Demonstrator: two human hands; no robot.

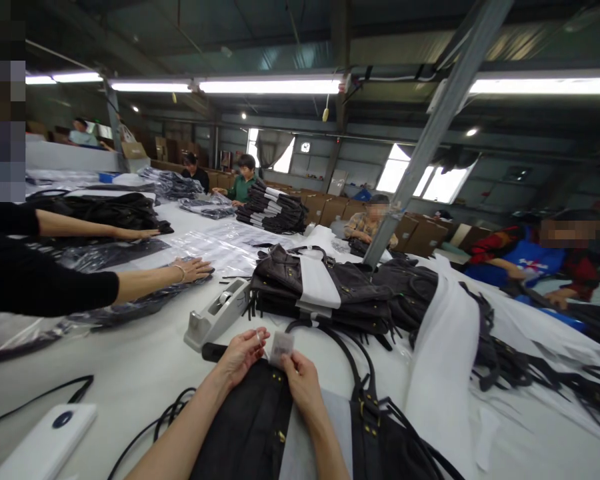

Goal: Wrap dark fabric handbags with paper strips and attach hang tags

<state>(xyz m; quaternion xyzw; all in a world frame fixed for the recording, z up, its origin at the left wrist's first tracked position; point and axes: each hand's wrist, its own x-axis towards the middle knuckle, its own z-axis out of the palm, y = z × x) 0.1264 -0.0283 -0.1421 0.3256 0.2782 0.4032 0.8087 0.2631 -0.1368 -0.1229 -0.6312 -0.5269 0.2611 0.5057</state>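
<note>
Okay, nearest first: dark bag [250,427] lies on the white table [145,360] at near centre, under the forearms, pale paper strip [339,407] across it, strap [349,350] looping off its far side. White device [50,440] with a dark round spot at near left, black cable [35,399] just beyond. Left hand [239,359] is above the bag's far edge, fingers curled narrow, thumb close to the fingertips; small clear bit there, can't tell what it is or whether it's gripped. Right hand [301,375] pinches a small translucent packet [281,345] between thumb and fingers, just right of the left hand.

Grey tape dispenser [217,313] sits just beyond the left hand. Past the right hand, a pile of dark bags [280,280] with a white paper band [319,283] over it. Long white sheet [437,360] drapes at right. Far left of the dispenser, a co-worker's black sleeve [55,290] and two hands, one on plastic-wrapped goods [145,303]. Farther: another bag stack [270,210], slanted metal post [433,133], seated workers, cardboard boxes [333,208], windows [440,183], bright tube lights [270,87].
</note>
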